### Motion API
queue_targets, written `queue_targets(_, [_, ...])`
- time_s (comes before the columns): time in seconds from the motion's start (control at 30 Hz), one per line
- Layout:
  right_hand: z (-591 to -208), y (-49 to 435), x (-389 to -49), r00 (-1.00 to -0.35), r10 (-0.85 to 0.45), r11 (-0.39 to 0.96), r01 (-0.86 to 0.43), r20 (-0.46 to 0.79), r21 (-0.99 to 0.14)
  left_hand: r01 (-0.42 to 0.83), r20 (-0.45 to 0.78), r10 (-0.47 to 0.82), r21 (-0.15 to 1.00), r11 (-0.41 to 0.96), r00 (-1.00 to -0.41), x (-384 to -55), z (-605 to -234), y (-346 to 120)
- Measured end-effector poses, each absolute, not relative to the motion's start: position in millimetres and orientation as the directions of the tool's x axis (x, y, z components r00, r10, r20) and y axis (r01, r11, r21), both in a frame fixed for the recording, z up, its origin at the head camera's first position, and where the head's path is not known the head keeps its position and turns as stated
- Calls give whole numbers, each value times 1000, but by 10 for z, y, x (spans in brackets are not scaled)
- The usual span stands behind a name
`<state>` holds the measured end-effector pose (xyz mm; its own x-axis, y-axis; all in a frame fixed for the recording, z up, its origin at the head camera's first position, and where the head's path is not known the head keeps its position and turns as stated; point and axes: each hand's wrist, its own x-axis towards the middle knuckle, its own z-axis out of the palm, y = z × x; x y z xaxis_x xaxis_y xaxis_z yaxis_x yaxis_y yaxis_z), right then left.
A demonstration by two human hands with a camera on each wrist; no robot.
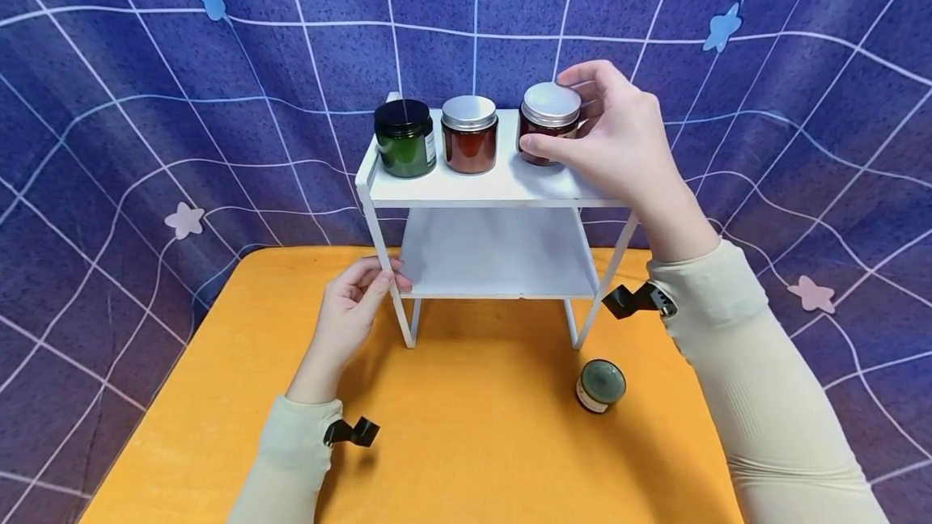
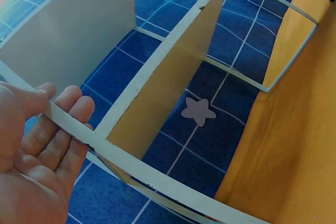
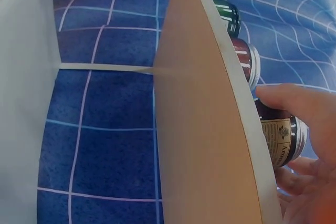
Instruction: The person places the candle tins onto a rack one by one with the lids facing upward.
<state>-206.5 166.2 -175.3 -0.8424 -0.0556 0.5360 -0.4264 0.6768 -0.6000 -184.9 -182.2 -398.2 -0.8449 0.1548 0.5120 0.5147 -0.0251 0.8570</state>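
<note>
On the top board of a white two-tier shelf (image 1: 498,249), my right hand (image 1: 619,132) grips a dark amber jar (image 1: 548,126) with a silver lid. The thumb lies across the jar's front and the other fingers reach round its far right side. A cream label with dark print faces the right wrist camera on that jar (image 3: 275,137). My left hand (image 1: 353,306) holds the shelf's left front leg (image 1: 386,253), thumb in front and fingers behind. Left of the held jar stand an amber jar (image 1: 469,140) with a silver lid and a green jar (image 1: 404,144) with a black lid.
A small green jar (image 1: 600,386) with a pale label stands on the orange tabletop (image 1: 466,435), in front of the shelf's right leg. Behind the shelf hangs a blue curtain (image 1: 291,103) with white lines and stars.
</note>
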Motion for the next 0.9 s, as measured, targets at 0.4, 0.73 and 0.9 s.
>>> queue_targets(0.4, [-1808, 1591, -2074, -864, -38, 692, -386, 502, -611, 522, 519, 162, 852, -27, -839, -1850, -4001, -1820])
queue_targets(0.73, [-1805, 1598, -2073, -899, -39, 706, -333, 435, -625, 529, 524, 161, 848, -17, -836, -1852, -3993, -1821])
queue_targets(0.9, [-1797, 1596, -2069, -912, -47, 714, -315, 407, -625, 523, 518, 158, 852, -13, -841, -1854, -3989, -1824])
